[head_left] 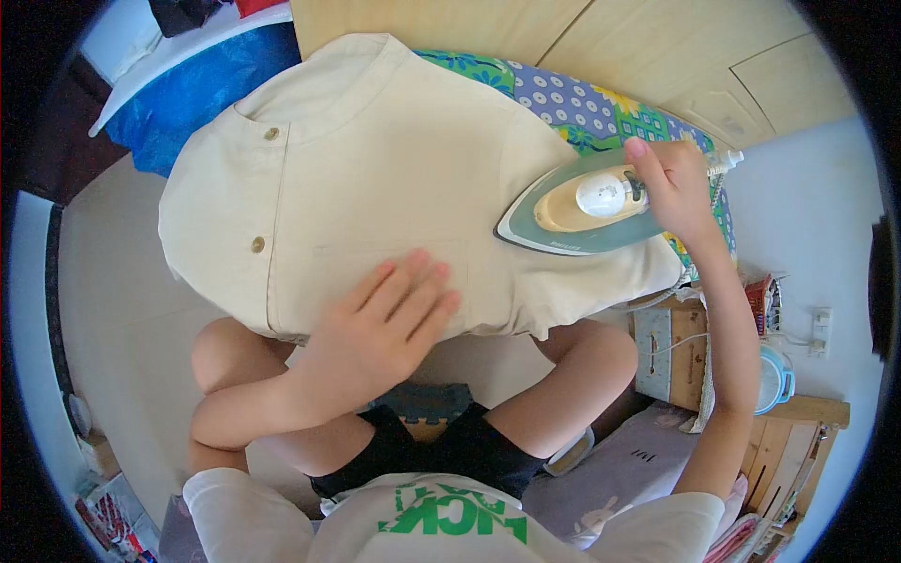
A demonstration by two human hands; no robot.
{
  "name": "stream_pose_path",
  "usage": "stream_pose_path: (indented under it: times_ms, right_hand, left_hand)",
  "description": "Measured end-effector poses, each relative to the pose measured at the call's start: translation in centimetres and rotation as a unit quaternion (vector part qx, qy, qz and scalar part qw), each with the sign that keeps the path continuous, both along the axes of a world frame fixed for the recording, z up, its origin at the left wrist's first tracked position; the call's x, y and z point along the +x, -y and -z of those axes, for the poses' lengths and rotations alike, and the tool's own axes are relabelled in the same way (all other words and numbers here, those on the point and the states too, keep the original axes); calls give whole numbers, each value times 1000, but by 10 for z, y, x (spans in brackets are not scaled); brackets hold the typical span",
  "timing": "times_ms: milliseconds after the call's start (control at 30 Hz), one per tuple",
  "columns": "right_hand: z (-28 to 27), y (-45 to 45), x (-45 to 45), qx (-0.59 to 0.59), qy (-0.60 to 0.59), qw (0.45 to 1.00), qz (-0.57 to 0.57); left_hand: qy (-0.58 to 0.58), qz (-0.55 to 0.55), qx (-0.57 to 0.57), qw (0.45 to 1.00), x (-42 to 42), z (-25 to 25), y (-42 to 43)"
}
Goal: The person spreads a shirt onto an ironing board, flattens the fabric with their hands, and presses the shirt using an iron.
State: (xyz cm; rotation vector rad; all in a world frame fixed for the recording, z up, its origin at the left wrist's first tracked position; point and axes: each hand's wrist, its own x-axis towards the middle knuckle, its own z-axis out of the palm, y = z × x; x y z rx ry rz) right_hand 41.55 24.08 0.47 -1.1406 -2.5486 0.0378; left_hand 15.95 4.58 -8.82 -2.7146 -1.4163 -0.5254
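A cream shirt [375, 178] with buttons lies spread over the patterned ironing board [582, 98], its near edge hanging above my knees. My right hand [674, 188] is wrapped round the handle of a green and white iron [563, 211], which rests on the right part of the shirt with its tip pointing left. Near the shirt's front edge, my left hand [380, 314] is over the cloth with its fingers stretched out and slightly apart, holding nothing. Whether the palm presses on the fabric I cannot tell.
Pale wooden cabinets [657, 47] stand behind the board. A blue plastic bag [211, 89] is at the upper left. To the right are a wooden box [685, 352], a wall socket [821, 330] and a light-blue container [771, 380]. The iron's cord runs down by the board's right end.
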Motion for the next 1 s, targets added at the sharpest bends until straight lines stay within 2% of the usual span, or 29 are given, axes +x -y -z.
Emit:
stream_pose_path:
  times_ms: [100,300,400,500,567,600,667,733,800,833,900,933,1000]
  right_hand:
    - [1,-1,1,-3,-1,1000,10]
    - [-1,-2,2,-8,11,1000,-5]
    - [-1,-1,2,4,-1,1000,-15]
    - [0,-1,6,12,22,1000,-2]
    - [4,0,8,-63,-82,995,7]
    - [3,1,7,-62,-85,994,8]
    - [1,4,5,130,-196,968,-87]
    - [14,27,31,206,-208,953,-81]
    - [43,94,22,141,-318,936,-56]
    - [57,116,17,101,-312,938,-110]
    - [72,144,12,150,-89,976,-129]
    - [85,150,9,148,-99,975,-135]
    - [115,158,2,163,-185,967,-64]
  left_hand:
    - [-9,41,47,998,9,3,3]
    - [9,80,66,995,10,10,11]
    - [76,43,113,990,6,10,5]
    - [76,38,128,988,-3,11,1]
    - [91,37,126,987,-8,12,1]
    - [108,36,124,986,-11,11,2]
    - [96,23,113,989,-20,6,4]
    - [86,3,103,991,-33,-3,5]
    - [84,-44,45,994,-53,-18,8]
    - [79,-53,45,994,-66,-22,10]
    - [51,-201,140,968,-94,-30,17]
    - [42,-207,139,967,-103,-30,24]
    - [45,-421,97,901,-114,-26,36]
